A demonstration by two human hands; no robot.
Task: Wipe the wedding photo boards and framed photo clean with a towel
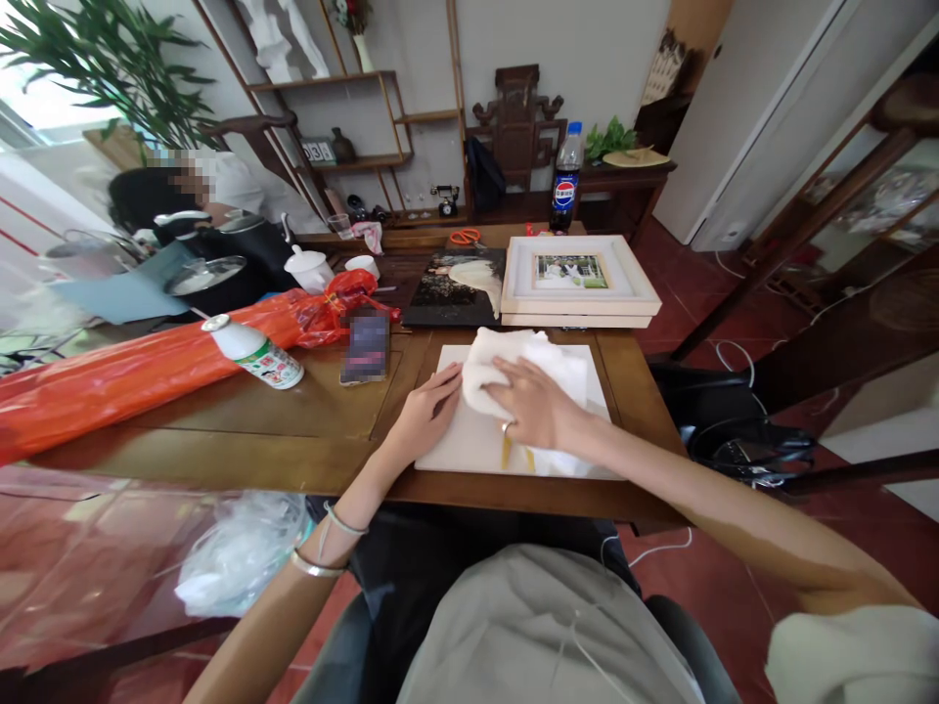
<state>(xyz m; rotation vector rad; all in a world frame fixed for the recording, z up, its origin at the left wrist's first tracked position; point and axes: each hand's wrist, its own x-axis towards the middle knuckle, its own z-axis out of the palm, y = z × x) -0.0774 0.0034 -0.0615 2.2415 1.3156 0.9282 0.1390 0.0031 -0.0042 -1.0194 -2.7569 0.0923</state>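
A flat whitish board (449, 445) lies near the front edge of the table. My right hand (539, 406) grips a folded white cloth (480, 357) and presses it on the upper part of the board; its palm side is hidden. White paper or fabric (572, 372) lies on the board's right half, partly under that forearm. Two yellowish strips (506, 452) show below the right hand. My left hand (429, 416) rests with fingers stretched out along the board's left side, close to the cloth and holding nothing.
Behind the board stand a framed photo (638, 284), a dark photo panel (432, 293), orange scissors (465, 237) and a cola bottle (564, 186). Leftward lie a phone (365, 347), a white spray can (253, 352) and a long red plastic-wrapped bundle (147, 362). A person (212, 191) sits at far left.
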